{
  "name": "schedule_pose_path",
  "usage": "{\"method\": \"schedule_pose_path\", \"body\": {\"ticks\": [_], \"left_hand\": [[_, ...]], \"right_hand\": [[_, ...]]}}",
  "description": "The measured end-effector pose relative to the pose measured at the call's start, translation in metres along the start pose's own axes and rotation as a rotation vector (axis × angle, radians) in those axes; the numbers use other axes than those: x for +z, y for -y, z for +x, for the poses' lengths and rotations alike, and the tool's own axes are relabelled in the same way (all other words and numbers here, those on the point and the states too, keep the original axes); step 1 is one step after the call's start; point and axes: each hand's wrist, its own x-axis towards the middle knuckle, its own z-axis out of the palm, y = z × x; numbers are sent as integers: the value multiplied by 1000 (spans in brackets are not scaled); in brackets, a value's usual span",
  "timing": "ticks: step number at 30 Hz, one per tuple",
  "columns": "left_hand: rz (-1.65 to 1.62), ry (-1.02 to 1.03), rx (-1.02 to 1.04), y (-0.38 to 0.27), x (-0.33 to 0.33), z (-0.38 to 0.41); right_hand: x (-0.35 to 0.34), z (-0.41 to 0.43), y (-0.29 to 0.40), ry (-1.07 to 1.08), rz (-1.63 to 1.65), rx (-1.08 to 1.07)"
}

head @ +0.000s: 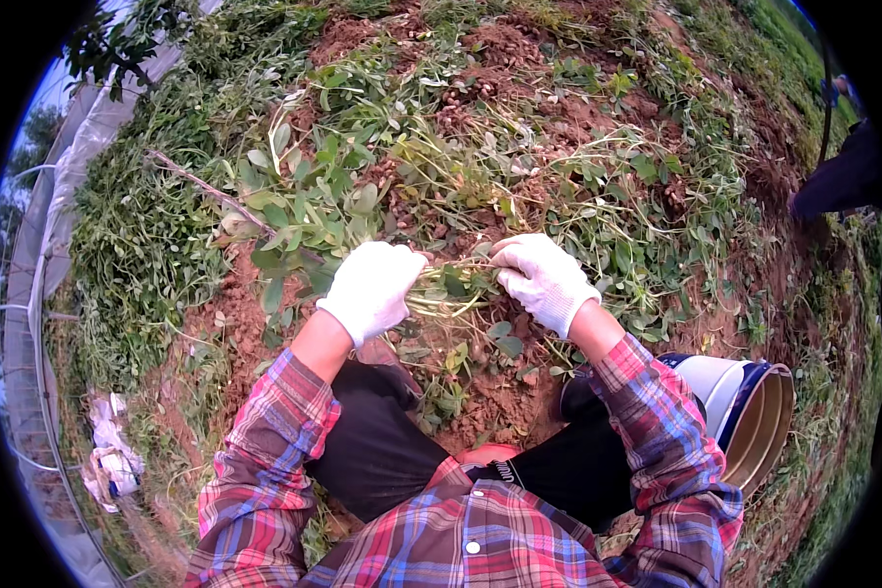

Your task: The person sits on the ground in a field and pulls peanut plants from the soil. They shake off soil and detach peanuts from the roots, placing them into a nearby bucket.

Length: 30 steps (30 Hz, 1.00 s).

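My left hand (375, 288), in a white knit glove, is closed on the green stems of a pulled peanut plant (448, 290), whose leaves spread to its upper left. Across from it, my right hand (542, 279), gloved too, has its fingers curled at the other end of the stems, by the roots. Whether pods hang under those fingers cannot be told. Uprooted peanut plants with pods (456, 99) lie over the reddish soil ahead of me.
A metal bucket (735, 411), white and blue outside, lies tipped on its side by my right leg. A plastic-covered greenhouse frame (40, 294) stands at the far left, near a white bag (112, 456). Another person (845, 169) is at the right edge.
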Motion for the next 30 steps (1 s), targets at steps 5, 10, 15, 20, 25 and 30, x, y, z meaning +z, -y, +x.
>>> {"method": "schedule_pose_path", "body": {"ticks": [5, 10, 15, 20, 25, 30], "left_hand": [[-20, 123, -37, 1, 6, 0], [-49, 170, -70, -2, 5, 0], [-87, 156, -108, 1, 0, -4], [-172, 165, -197, 9, 0, -14], [-162, 168, -182, 14, -3, -13], [-166, 214, -190, 12, -2, -11]], "right_hand": [[-4, -4, 8, 44, -226, -9], [-6, -6, 8, 58, -170, 107], [-16, -15, -10, -66, 262, 368], [-36, -28, -20, -284, 919, 690], [-27, -36, -30, 61, 750, 726], [-10, -37, -29, 244, 349, 437]]}}
